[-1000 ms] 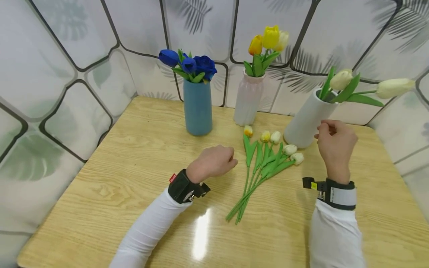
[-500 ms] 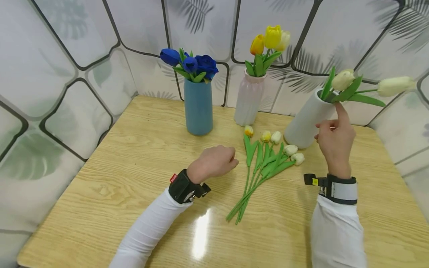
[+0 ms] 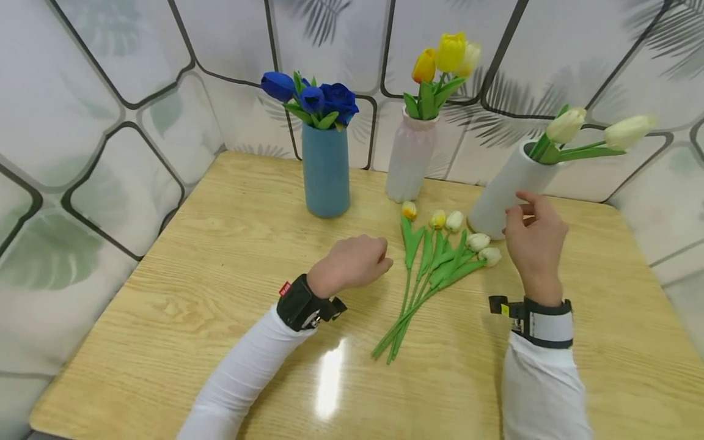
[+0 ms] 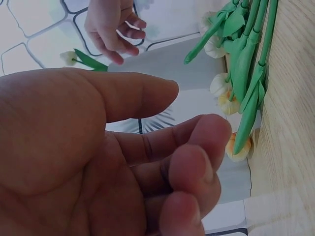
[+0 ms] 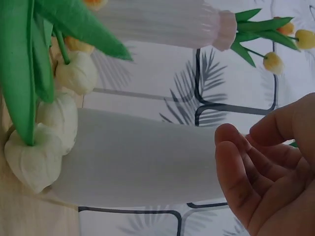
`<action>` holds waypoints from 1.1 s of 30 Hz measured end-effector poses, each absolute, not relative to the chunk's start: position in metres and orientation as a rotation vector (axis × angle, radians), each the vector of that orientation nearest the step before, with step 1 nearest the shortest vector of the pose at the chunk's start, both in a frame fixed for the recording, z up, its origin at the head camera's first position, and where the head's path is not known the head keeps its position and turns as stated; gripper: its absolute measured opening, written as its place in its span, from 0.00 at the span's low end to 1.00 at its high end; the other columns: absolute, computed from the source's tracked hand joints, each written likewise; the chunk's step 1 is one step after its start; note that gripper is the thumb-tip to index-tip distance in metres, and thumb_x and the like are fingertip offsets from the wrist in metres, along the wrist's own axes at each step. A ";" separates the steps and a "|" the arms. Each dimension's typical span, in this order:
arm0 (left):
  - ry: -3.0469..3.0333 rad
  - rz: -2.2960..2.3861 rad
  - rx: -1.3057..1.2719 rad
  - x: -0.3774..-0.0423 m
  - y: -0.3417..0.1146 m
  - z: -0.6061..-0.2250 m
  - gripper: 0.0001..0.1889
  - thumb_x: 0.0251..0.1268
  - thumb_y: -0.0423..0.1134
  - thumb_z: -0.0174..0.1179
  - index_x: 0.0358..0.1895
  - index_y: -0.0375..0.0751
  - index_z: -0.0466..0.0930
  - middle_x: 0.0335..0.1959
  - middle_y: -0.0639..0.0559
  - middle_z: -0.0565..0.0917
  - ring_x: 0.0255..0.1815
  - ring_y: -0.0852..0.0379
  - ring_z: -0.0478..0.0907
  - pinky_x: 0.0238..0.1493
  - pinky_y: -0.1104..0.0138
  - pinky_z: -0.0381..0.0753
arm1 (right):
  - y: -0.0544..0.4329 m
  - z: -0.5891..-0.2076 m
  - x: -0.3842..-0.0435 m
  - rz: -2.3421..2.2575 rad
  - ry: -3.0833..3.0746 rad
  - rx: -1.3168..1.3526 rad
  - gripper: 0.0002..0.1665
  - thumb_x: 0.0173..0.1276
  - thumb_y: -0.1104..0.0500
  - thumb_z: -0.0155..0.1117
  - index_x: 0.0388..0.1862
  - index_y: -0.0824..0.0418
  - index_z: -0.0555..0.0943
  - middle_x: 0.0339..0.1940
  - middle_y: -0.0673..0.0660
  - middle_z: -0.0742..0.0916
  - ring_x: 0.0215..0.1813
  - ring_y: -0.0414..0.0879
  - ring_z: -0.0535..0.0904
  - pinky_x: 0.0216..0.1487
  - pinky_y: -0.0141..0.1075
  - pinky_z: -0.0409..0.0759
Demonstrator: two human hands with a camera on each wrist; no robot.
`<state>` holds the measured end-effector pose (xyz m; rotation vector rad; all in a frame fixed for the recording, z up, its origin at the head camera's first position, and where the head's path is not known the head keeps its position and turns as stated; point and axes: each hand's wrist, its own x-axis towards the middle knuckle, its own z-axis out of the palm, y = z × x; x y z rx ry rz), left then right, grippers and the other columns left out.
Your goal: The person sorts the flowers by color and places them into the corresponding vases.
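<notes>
My left hand (image 3: pixel 354 263) hovers above the wooden table, its fingers loosely curled around nothing. Just to its right lie several artificial tulips (image 3: pixel 440 269), white and yellow, with their green stems crossed. My right hand (image 3: pixel 536 247) is in front of the white vase (image 3: pixel 514 183), fingers loosely bent and holding nothing. Two white tulips lean out of this vase to the right, one tulip (image 3: pixel 566 125) near the mouth and another tulip (image 3: pixel 629 132) farther out. In the right wrist view, the fingertips (image 5: pixel 227 135) overlap the upper part of the vase.
A blue vase (image 3: pixel 326 174) with blue flowers (image 3: pixel 313 101) stands at the back of the table (image 3: pixel 181 293). Beside it is a pink and white vase (image 3: pixel 409 159) holding yellow and white tulips (image 3: pixel 448 55). A patterned wall panel (image 3: pixel 352 36) rises behind.
My right index finger reached up to the white vase's mouth, then drew back down and left. The white tulips and leaves in it have turned, the outer tulip shifting left. My left hand stays put.
</notes>
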<state>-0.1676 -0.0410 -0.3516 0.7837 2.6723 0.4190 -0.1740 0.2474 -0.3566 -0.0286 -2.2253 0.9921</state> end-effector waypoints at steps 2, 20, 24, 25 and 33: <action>2.677 0.408 0.778 -0.168 -0.041 -0.351 0.14 0.79 0.46 0.48 0.34 0.46 0.74 0.21 0.53 0.72 0.21 0.57 0.70 0.24 0.65 0.67 | 0.242 -0.355 -0.173 0.983 -2.244 0.005 0.16 0.71 0.69 0.52 0.51 0.72 0.83 0.33 0.69 0.87 0.20 0.18 0.68 0.25 0.15 0.67; 2.685 0.408 0.771 -0.167 -0.045 -0.350 0.13 0.79 0.47 0.48 0.34 0.46 0.74 0.23 0.53 0.74 0.21 0.57 0.72 0.24 0.64 0.68 | 0.192 -0.359 -0.151 0.640 -2.823 0.243 0.07 0.67 0.64 0.59 0.30 0.65 0.82 0.21 0.60 0.83 0.18 0.48 0.73 0.19 0.38 0.67; 2.687 0.417 0.779 -0.167 -0.044 -0.350 0.13 0.79 0.47 0.48 0.35 0.46 0.75 0.22 0.53 0.74 0.21 0.57 0.72 0.24 0.65 0.68 | 0.174 -0.366 -0.144 0.548 -3.124 0.217 0.21 0.68 0.62 0.58 0.14 0.58 0.68 0.11 0.48 0.66 0.14 0.40 0.59 0.16 0.31 0.56; 2.687 0.418 0.778 -0.167 -0.044 -0.350 0.13 0.79 0.47 0.48 0.35 0.46 0.74 0.22 0.53 0.74 0.21 0.57 0.71 0.24 0.65 0.67 | 0.169 -0.369 -0.143 0.525 -3.178 0.210 0.24 0.69 0.61 0.59 0.12 0.56 0.65 0.11 0.47 0.63 0.14 0.40 0.57 0.16 0.31 0.55; 2.706 0.424 0.784 -0.166 -0.042 -0.349 0.14 0.79 0.46 0.48 0.33 0.46 0.73 0.22 0.53 0.73 0.21 0.57 0.72 0.23 0.65 0.68 | 0.146 -0.386 -0.133 0.364 -3.361 0.303 0.12 0.68 0.62 0.60 0.24 0.59 0.71 0.15 0.50 0.70 0.17 0.44 0.67 0.19 0.35 0.64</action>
